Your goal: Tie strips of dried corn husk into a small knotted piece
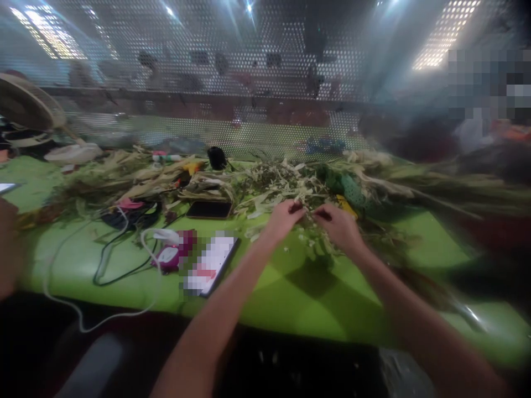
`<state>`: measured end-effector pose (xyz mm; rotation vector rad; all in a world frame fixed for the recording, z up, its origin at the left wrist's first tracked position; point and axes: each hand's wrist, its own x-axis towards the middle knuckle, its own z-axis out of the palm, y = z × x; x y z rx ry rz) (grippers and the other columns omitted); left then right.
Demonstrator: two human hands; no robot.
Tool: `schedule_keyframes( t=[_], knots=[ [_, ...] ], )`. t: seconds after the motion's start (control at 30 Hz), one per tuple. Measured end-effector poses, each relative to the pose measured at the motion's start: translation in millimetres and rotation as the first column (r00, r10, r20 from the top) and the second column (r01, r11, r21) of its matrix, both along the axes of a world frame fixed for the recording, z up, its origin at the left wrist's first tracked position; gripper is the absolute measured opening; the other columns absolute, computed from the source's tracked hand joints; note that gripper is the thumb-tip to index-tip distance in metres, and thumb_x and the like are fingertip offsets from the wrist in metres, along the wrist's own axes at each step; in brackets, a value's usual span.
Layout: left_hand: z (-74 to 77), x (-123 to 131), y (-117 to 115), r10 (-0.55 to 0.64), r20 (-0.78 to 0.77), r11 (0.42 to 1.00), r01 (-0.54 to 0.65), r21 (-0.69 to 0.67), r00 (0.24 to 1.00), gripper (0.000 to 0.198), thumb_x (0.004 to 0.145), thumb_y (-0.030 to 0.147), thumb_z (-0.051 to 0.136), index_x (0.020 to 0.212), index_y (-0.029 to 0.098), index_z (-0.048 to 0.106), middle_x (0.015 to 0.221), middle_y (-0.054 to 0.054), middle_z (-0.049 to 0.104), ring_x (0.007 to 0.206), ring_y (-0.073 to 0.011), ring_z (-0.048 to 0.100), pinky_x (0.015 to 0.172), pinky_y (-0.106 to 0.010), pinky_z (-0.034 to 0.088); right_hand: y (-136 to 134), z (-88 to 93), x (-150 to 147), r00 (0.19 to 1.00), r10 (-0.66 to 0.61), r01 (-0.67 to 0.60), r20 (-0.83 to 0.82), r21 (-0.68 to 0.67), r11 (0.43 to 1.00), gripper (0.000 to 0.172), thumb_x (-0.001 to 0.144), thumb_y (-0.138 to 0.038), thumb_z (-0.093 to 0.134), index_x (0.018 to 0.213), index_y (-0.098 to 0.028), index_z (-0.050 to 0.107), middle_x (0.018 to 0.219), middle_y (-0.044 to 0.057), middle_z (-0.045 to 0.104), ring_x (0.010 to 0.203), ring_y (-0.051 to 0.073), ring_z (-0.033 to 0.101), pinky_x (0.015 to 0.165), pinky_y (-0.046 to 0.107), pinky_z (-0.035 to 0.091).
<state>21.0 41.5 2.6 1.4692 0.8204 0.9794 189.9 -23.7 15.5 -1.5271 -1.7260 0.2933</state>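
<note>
My left hand [284, 219] and my right hand [339, 225] are close together above the green tabletop [265, 307], with a small gap between their fingertips. Both have thumb and fingers pinched closed. Between and just below them is a pale plant sprig [307, 231] with small light bits, and both hands seem to grip it; blur hides the exact hold. Behind them spreads a tangled heap of pale, dry-looking stems and leaves [286, 179]. A yellow object [347, 207] and a green textured piece [352, 189] lie just beyond my right hand.
Left of my arms are a lit phone [213, 264], a dark phone [209, 209], a purple power socket block [176, 251] and a looping white cable [155, 301]. A fan [31, 102] stands far left. Behind the table rises a perforated metal screen [249, 72]. Another person's arm [8, 249] shows at left.
</note>
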Motion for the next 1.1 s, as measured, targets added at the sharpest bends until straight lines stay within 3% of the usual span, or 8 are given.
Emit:
schedule_keyframes(
  t=[0.2, 0.3, 0.47, 0.6, 0.83, 1.1],
  knots=[
    [-17.4, -6.3, 3.3, -0.069, -0.112, 0.997, 0.065, -0.038, 0.991, 0.022, 0.078, 0.035, 0.066, 0.086, 0.014, 0.066, 0.077, -0.001, 0.063, 0.069, -0.0118, 0.050, 0.069, -0.027, 0.040, -1.1, -7.9, 13.1, 0.988, -0.070, 0.068, 0.136, 0.018, 0.998, 0.015, 0.090, -0.032, 0.058, 0.085, -0.021, 0.066, 0.082, 0.004, 0.070, 0.073, 0.020, 0.062, 0.065, 0.030, 0.040],
    [-18.8, -11.1, -1.1, -0.103, -0.120, 0.991, 0.091, -0.102, 0.987, 0.026, 0.079, 0.037, 0.066, 0.092, 0.015, 0.068, 0.081, -0.003, 0.065, 0.070, -0.0125, 0.052, 0.070, -0.028, 0.040, -4.7, -9.6, 15.5, 0.982, -0.078, 0.071, 0.175, 0.042, 0.997, 0.014, 0.091, -0.031, 0.057, 0.086, -0.021, 0.065, 0.082, 0.005, 0.069, 0.074, 0.021, 0.061, 0.064, 0.030, 0.039],
    [-17.0, -9.4, -6.9, -0.111, 0.002, 0.981, 0.110, -0.162, 0.994, 0.024, 0.078, 0.038, 0.069, 0.084, 0.015, 0.065, 0.077, -0.002, 0.062, 0.071, -0.0121, 0.055, 0.076, -0.030, 0.044, -10.8, -13.4, 9.3, 0.996, 0.017, -0.023, 0.082, 0.073, 0.997, 0.010, 0.089, -0.029, 0.060, 0.085, -0.022, 0.065, 0.082, 0.003, 0.068, 0.074, 0.020, 0.061, 0.067, 0.030, 0.042],
    [-22.3, -7.4, -7.4, -0.123, -0.010, 0.983, 0.121, -0.142, 0.992, 0.028, 0.076, 0.044, 0.071, 0.079, 0.016, 0.064, 0.073, -0.002, 0.062, 0.071, -0.0141, 0.055, 0.075, -0.031, 0.045, -14.1, -15.3, 2.6, 0.994, 0.085, -0.089, 0.066, 0.061, 0.994, 0.009, 0.089, -0.026, 0.059, 0.086, -0.022, 0.066, 0.083, 0.003, 0.067, 0.077, 0.020, 0.060, 0.069, 0.030, 0.042],
    [-21.4, -11.8, -5.9, -0.189, -0.089, 0.980, 0.183, -0.075, 0.978, 0.030, 0.077, 0.046, 0.070, 0.074, 0.016, 0.065, 0.070, -0.002, 0.061, 0.069, -0.0144, 0.055, 0.073, -0.031, 0.044, -11.8, -11.6, 6.9, 0.995, -0.061, 0.055, 0.074, 0.090, 0.994, 0.012, 0.088, -0.028, 0.056, 0.083, -0.020, 0.063, 0.082, 0.005, 0.066, 0.077, 0.022, 0.059, 0.069, 0.032, 0.042],
    [-23.8, -6.8, -8.1, -0.140, -0.006, 0.985, 0.139, -0.102, 0.990, 0.027, 0.077, 0.042, 0.071, 0.078, 0.015, 0.068, 0.074, -0.004, 0.065, 0.072, -0.0153, 0.056, 0.076, -0.031, 0.045, -15.1, -15.8, -1.8, 0.994, 0.054, -0.063, -0.090, -0.104, 0.993, 0.019, 0.086, -0.038, 0.062, 0.086, -0.020, 0.067, 0.077, 0.003, 0.069, 0.068, 0.018, 0.059, 0.063, 0.028, 0.042]
  ],
)
